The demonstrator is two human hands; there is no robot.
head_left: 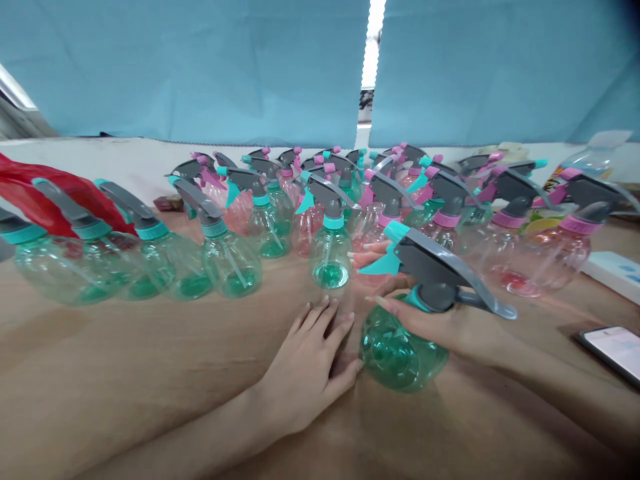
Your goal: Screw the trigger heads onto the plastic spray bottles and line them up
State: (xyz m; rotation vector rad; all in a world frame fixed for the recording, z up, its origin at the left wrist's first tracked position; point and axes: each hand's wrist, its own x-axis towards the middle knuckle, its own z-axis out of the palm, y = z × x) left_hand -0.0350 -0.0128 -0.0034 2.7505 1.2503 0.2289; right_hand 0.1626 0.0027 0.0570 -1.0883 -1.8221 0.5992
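My right hand (435, 327) grips a green see-through spray bottle (403, 353) around its neck, the thumb in front and the fingers partly hidden behind. This bottle leans, its grey trigger head (425, 263) with a turquoise nozzle pointing left. My left hand (315, 357) rests palm down on the wooden table, fingers stretched out and a little apart, with nothing in it. Just beyond its fingertips stands another green spray bottle (331, 260), upright. The left thumb tip is close to the held bottle; I cannot tell if they touch.
Several green spray bottles (233, 263) line the left side. Pink spray bottles (545, 257) and more green ones crowd the back and right. A red plastic bag (55, 193) lies at the far left. On the right are a phone (615, 350) and a white box (617, 273).
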